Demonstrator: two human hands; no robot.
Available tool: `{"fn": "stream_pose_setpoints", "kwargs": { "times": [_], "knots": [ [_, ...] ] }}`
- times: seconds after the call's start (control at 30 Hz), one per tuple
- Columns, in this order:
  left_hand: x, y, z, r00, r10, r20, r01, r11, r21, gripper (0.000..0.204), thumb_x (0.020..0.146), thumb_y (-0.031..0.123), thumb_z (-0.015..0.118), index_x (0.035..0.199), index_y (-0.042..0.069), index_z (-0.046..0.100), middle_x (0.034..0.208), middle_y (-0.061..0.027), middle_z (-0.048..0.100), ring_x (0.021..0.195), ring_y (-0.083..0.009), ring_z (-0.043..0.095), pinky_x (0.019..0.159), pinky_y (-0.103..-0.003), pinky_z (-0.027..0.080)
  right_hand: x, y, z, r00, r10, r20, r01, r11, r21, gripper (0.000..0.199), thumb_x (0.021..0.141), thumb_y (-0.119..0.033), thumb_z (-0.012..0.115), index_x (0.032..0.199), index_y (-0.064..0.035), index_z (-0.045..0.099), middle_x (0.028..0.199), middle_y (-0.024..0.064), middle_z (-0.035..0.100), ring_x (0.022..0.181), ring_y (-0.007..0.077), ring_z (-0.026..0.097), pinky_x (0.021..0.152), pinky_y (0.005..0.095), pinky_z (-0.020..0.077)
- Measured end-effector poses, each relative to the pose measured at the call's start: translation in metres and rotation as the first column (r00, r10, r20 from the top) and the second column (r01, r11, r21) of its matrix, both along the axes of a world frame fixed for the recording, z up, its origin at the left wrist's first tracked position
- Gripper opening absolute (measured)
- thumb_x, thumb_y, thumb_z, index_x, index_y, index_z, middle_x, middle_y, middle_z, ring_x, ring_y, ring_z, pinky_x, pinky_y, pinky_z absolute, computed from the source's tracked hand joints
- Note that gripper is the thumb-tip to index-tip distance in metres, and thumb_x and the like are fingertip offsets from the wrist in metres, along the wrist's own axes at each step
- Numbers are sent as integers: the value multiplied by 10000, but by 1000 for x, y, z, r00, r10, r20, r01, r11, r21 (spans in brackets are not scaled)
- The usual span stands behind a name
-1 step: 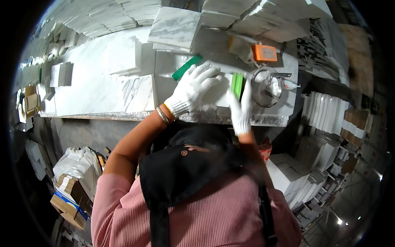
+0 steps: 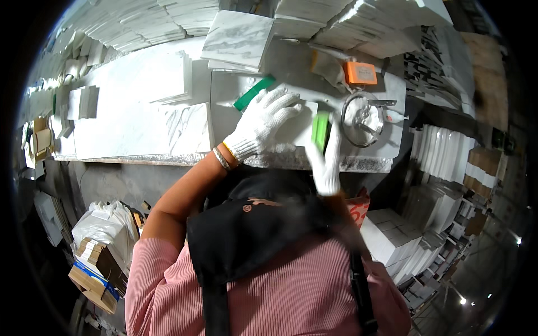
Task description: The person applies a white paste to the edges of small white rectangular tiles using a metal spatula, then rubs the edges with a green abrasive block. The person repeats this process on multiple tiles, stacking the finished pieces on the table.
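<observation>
A: Start at the left. What is the left hand (image 2: 262, 122) doing?

B: It wears a white knit glove and lies flat on a pale marble tile (image 2: 291, 131) on the surface (image 2: 140, 129), fingers spread apart and pressing down, gripping nothing. A green block (image 2: 254, 93) lies just beyond its fingertips, on the far side.

A: And the tile itself?

B: It lies near the front edge of the surface, right of the big white slabs and left of a round metal bowl (image 2: 362, 119) holding something white.

A: The right hand (image 2: 325, 157)?

B: Also gloved, at the tile's right edge. Its fingers are closed on a second green pad (image 2: 320, 130), held upright against that edge. It is a little blurred.

A: So which step would you say this is?

B: I judge it to be working the tile's edge, rubbing or smoothing it, with the left hand pinning the tile. The next move calls for steady downward pressure from the left, and an even stroke along the edge so the tile does not slide toward the bowl.

A: Anything further right?

B: An orange block (image 2: 360, 73) lies on the far side of the bowl.
</observation>
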State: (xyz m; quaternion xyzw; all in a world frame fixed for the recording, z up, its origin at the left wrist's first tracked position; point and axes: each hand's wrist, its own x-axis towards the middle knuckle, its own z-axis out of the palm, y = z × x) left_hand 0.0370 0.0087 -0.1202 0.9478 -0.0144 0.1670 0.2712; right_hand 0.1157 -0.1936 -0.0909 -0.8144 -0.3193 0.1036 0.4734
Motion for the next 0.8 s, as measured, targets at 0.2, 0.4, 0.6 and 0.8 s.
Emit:
{"fn": "stream_pose_setpoints", "kwargs": {
  "times": [0.2, 0.4, 0.6, 0.8],
  "knots": [
    [-1, -3, 15, 999, 7, -44, -11, 996, -91, 767, 603, 397, 839, 1271, 151, 554, 1399, -112, 481, 1330, -365, 410, 1095, -512, 332, 28, 36, 6, 999, -39, 22, 39, 999, -5, 649, 881, -148, 664, 1436, -2, 361, 1360, 191, 455, 1246, 303, 464, 1062, 416, 373],
    [1, 1, 12, 1000, -17, -7, 17, 997, -76, 772, 608, 370, 844, 1279, 133, 545, 1395, -123, 484, 1330, -380, 406, 1097, -526, 327, -16, -14, 2, 997, 33, 66, -34, 999, 7, 695, 847, -116, 693, 1438, 7, 349, 1352, 203, 463, 1261, 315, 453, 1079, 428, 349],
    [-2, -3, 8, 1000, -13, -23, 11, 995, -100, 778, 608, 401, 828, 1277, 121, 546, 1402, -133, 481, 1334, -388, 401, 1103, -526, 320, 45, 41, -3, 992, -30, -122, 37, 998, 50, 650, 914, -175, 635, 1459, -4, 324, 1384, 173, 450, 1211, 232, 486, 1046, 348, 382],
    [-2, -1, 12, 999, -35, -12, 35, 999, -42, 802, 602, 438, 826, 1284, 124, 545, 1400, -132, 483, 1327, -384, 412, 1098, -526, 327, -25, -24, -5, 983, -9, -185, 19, 998, 53, 720, 845, -91, 653, 1464, -6, 295, 1417, 209, 417, 1307, 322, 446, 1097, 406, 357]
  ]
}}
